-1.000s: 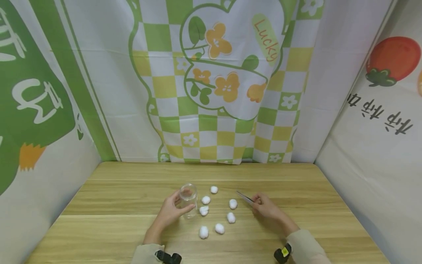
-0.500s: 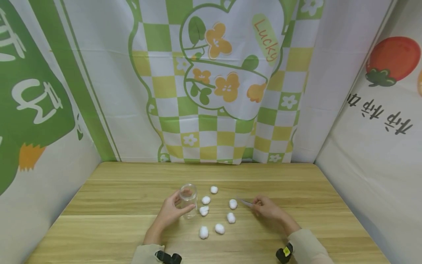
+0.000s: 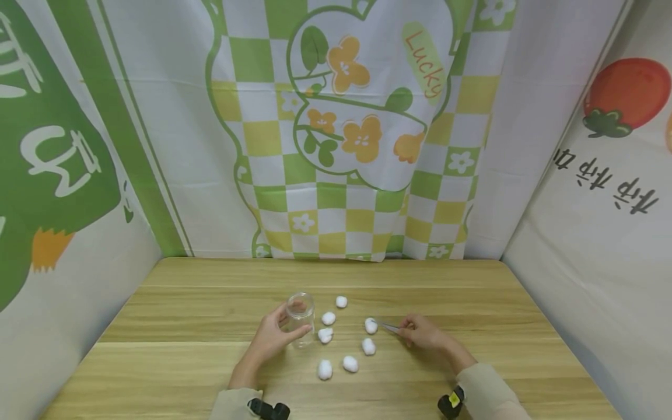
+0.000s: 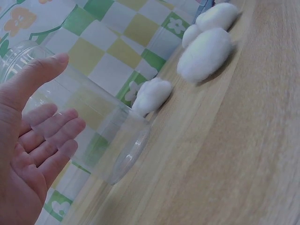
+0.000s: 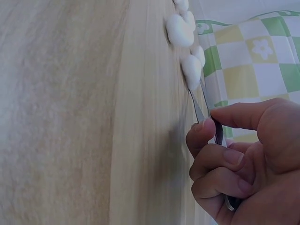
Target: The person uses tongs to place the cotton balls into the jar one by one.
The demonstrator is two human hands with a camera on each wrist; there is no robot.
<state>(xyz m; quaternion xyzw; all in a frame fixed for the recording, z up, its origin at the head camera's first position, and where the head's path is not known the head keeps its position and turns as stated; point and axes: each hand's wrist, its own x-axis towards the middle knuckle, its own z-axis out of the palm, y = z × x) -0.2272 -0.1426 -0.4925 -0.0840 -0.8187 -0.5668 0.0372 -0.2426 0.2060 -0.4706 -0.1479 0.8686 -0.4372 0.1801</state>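
Observation:
In the head view my left hand holds a clear open-topped jar, which stands on the table. The left wrist view shows the thumb on one side of the jar and the fingers behind it. My right hand pinches metal tweezers between thumb and fingers. Their tips reach a white cotton ball on the right. From the right wrist the tweezers appear with their arms spread at the cotton ball; whether they grip it, I cannot tell. No cotton shows inside the jar.
Several other cotton balls lie between the hands, such as a far one, a near one and a lumpy one beside the jar. The wooden table ends at a patterned cloth behind.
My right hand has lowered slightly and brought the tweezers' tips down and left, from beyond the cotton ball onto it. The left hand and jar have stayed in place.

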